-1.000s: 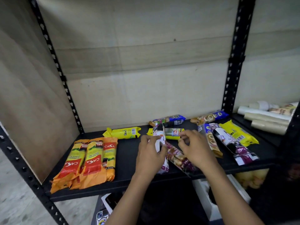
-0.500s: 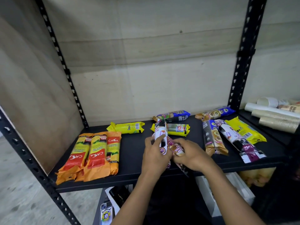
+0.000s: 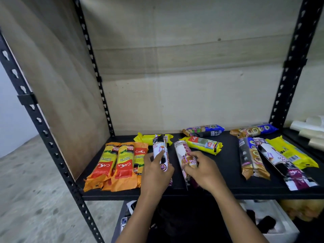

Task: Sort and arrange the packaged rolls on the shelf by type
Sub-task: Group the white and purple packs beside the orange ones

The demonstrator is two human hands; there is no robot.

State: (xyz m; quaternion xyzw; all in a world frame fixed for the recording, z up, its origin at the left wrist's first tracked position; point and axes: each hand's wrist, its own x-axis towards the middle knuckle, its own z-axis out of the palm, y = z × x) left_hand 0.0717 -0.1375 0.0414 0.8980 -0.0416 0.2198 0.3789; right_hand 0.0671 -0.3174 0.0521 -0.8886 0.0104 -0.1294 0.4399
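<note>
On the black shelf [image 3: 228, 183] my left hand [image 3: 156, 171] grips a white and purple packaged roll [image 3: 160, 148], held lengthwise beside three orange packs [image 3: 121, 163] at the left. My right hand [image 3: 201, 171] holds a second white and purple roll [image 3: 183, 151] lying just to the right of the first. Yellow packs lie behind: one [image 3: 145, 138] partly hidden by the left roll, another [image 3: 203, 144] by the right roll. A third white and purple roll [image 3: 280, 162] lies at the right.
Blue and brown packs lie at the back [image 3: 203, 131], back right [image 3: 254, 131] and right [image 3: 250, 158]. A yellow pack [image 3: 292, 153] lies at the far right. Black perforated uprights [image 3: 52, 146] frame the shelf. Pale rolls [image 3: 310, 130] sit on the neighbouring shelf. A white box [image 3: 273, 223] stands below.
Both hands have shifted left with their rolls. The two white and purple rolls, crossed together a second ago, now lie apart and nearly parallel next to the orange packs.
</note>
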